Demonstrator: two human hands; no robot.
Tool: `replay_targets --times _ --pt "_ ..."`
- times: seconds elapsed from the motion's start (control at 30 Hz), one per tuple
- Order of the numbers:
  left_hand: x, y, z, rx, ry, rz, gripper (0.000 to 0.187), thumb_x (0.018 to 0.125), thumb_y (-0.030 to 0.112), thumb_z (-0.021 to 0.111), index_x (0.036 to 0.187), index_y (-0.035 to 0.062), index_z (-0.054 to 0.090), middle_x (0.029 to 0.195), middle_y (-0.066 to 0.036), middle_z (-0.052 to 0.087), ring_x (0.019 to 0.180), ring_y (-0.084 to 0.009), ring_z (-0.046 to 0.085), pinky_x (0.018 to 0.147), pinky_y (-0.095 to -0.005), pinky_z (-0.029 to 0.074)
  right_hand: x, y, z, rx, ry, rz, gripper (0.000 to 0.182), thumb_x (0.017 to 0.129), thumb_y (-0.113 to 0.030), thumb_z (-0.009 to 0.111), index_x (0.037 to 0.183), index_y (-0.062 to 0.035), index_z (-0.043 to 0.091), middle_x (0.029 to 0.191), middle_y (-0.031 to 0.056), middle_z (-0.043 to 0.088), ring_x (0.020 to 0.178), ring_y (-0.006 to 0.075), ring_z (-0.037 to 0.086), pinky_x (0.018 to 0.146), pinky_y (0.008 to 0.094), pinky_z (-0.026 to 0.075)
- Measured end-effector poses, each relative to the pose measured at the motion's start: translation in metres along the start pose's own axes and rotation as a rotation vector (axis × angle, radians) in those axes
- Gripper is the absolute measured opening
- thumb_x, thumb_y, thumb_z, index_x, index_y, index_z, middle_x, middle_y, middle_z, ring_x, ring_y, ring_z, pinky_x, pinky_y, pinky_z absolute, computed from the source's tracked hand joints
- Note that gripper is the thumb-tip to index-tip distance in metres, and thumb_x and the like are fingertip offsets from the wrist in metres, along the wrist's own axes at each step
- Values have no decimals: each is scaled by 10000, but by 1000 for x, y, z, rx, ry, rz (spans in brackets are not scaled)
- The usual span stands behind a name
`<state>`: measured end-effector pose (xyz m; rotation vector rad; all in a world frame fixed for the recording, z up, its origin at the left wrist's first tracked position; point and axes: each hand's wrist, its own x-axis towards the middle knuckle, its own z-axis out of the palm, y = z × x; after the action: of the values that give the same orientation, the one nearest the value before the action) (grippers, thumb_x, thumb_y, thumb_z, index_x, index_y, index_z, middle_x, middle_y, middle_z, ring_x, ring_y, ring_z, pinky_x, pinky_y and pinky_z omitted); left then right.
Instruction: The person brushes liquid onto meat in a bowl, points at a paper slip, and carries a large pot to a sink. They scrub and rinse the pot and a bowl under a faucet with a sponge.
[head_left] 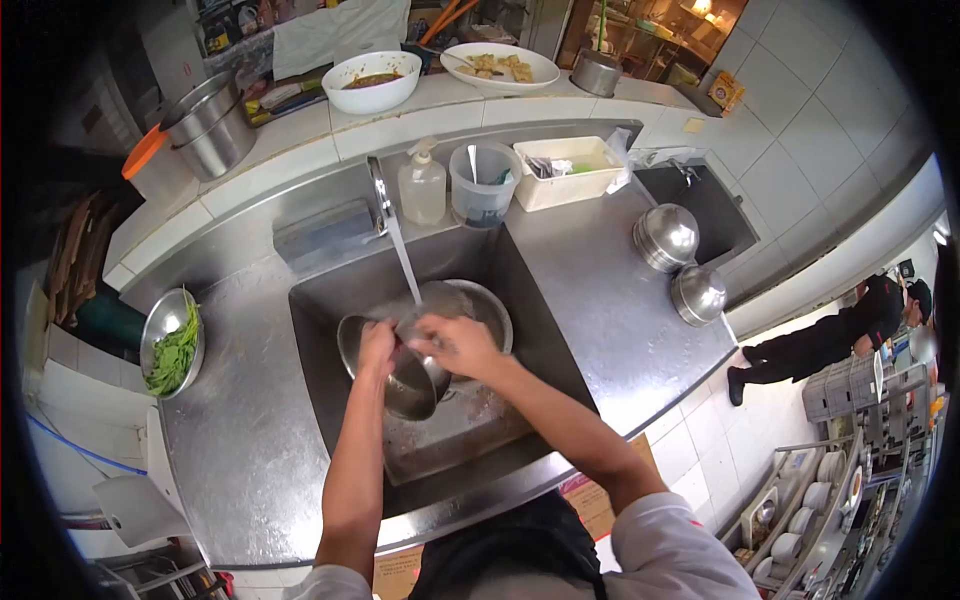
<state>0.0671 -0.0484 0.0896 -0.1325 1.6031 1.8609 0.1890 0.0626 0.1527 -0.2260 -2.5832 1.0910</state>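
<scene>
- Your left hand [377,347] grasps the rim of the metal bowl [412,382] in the sink [470,425], at frame's centre.
- Your right hand [455,345] is just beside it (blurred; its grip I cannot tell).

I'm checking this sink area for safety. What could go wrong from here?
The metal bowl might slip from the left hand, since water from the tap runs close by.
The nearer upturned steel bowls sit near the right edge of the counter, so a bump could send them off. The bowl of leafy greens looks similarly exposed at the left edge.
</scene>
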Motion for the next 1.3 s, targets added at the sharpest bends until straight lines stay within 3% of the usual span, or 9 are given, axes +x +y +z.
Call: replay_targets --times 0.23,0.53,0.77,0.87,0.93,1.0,1.1,1.23,1.3 --pt "-33 -18 -31 17 165 146 184 791 160 513 810 -23 505 689 -38 494 571 -118 451 514 -250 383 130 111 -158 -141 327 -96 197 656 -63 561 840 -10 608 784 156 609 720 254 608 649 329 474" --pt "-86 10 8 523 420 219 240 826 202 483 777 -32 509 665 -35 490 659 -127 437 604 -264 353 311 264 -70 -1034 -939 -38 306 621 -179 576 881 -29 634 915 167 608 875 306 584 694 405 464" --pt "-103 1 4 384 544 160 403 834 278 496 967 -103 488 869 -108 536 803 -170 480 732 -274 373 312 168 -168 -369 -700 402 239 709 -125 466 837 -1 624 906 172 604 822 244 607 602 365 514" --pt "-112 -2 12 441 630 87 456 827 290 513 1033 -115 464 875 -122 540 833 -178 488 770 -266 368 355 306 -129 -506 -922 -74 273 728 -180 478 852 31 600 930 188 582 675 288 619 608 373 520" --pt "-115 -3 13 494 515 62 483 829 291 512 1058 -129 445 911 -140 549 869 -184 496 793 -268 365 318 221 -123 -1051 -951 127 262 717 -175 535 885 14 602 971 174 574 815 270 604 641 384 503" --pt "-120 -3 17 498 546 42 497 836 284 503 1079 -143 427 963 -163 553 909 -198 501 817 -278 362 279 192 -120 -765 -53 -61 218 712 -157 523 872 -50 625 976 112 601 856 257 596 682 386 485" --pt "-125 -10 18 404 605 59 502 817 287 524 1127 -92 411 1008 -133 537 944 -204 489 870 -286 330 267 169 -130 -962 -644 -9 259 680 -206 546 874 -62 638 949 95 615 871 254 591 700 398 474" --pt "-122 -16 8 399 558 84 577 830 314 517 1169 -122 353 1128 -207 466 1022 -248 466 882 -317 347 292 279 -60 -926 -791 -105 262 681 -187 549 909 -94 637 939 116 611 874 294 585 726 377 471" --pt "-118 -19 9 418 635 129 466 813 295 528 1100 -61 439 1030 -141 514 944 -213 490 835 -304 369 269 216 -100 -815 -733 -67 254 694 -185 540 907 -84 635 938 125 610 863 295 588 732 378 470"
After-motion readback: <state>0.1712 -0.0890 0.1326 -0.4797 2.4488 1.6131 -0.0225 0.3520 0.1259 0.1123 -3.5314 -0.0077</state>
